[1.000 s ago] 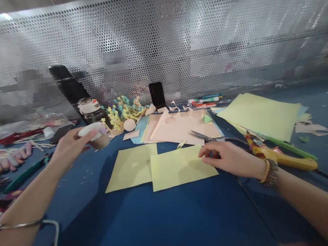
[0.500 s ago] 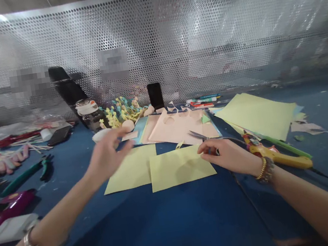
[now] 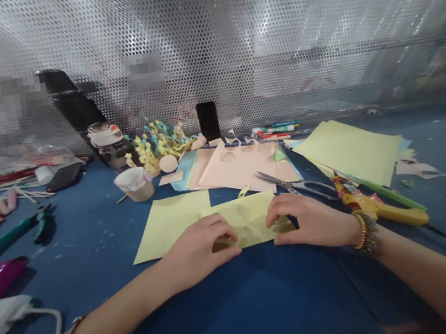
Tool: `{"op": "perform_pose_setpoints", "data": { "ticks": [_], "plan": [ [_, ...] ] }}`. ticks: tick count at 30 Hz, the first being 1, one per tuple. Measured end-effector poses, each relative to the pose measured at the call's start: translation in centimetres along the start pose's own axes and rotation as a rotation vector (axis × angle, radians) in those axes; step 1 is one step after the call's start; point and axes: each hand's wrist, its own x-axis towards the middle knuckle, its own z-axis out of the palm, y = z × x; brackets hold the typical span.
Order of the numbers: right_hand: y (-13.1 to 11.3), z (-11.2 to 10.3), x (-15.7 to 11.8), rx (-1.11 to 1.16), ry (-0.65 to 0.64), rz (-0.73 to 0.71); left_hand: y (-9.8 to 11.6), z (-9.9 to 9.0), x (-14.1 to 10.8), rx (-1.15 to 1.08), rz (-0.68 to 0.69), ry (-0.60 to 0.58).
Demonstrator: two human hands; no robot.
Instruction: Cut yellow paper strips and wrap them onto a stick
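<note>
Two yellow paper pieces lie on the blue table. My left hand (image 3: 201,248) rests at the left part of the right-hand yellow sheet (image 3: 250,214), its fingers curved with a gap between thumb and fingertips. At the same sheet's right end is my right hand (image 3: 312,220), also curved, thumb apart from the fingers. The other yellow sheet (image 3: 172,222) is partly under the first, beside my left hand. Grey scissors (image 3: 292,184) lie partly open just behind my right hand, near pink paper sheets (image 3: 243,166).
A yellow glue gun (image 3: 374,207) and large yellow sheets (image 3: 350,151) are at the right. Behind stand a white cup (image 3: 135,184), a jar (image 3: 111,144), paper flowers (image 3: 157,146) and a phone (image 3: 208,120). Green pliers (image 3: 19,235) lie left.
My left hand has come down and right onto the yellow sheet, uncovering the white cup. My right hand has lowered slightly to the sheet's right end. The view has shifted slightly.
</note>
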Motion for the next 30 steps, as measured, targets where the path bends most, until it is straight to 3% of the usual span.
{"op": "perform_pose_setpoints", "data": {
  "ticks": [5,23,26,30],
  "plan": [
    [-0.2,0.4,0.2,-0.029,0.009,-0.018,-0.3,0.1,-0.1,-0.023,0.019,0.004],
    [-0.5,0.7,0.3,0.055,0.001,0.163,-0.2,-0.8,-0.1,-0.122,-0.158,-0.065],
    [-0.9,0.6,0.4,0.126,0.015,0.196,0.1,-0.7,-0.1,-0.166,-0.179,-0.013],
    [-2.1,0.9,0.5,0.183,0.084,0.191,1.7,0.1,0.0,-0.253,-0.161,0.148]
  ]
}}
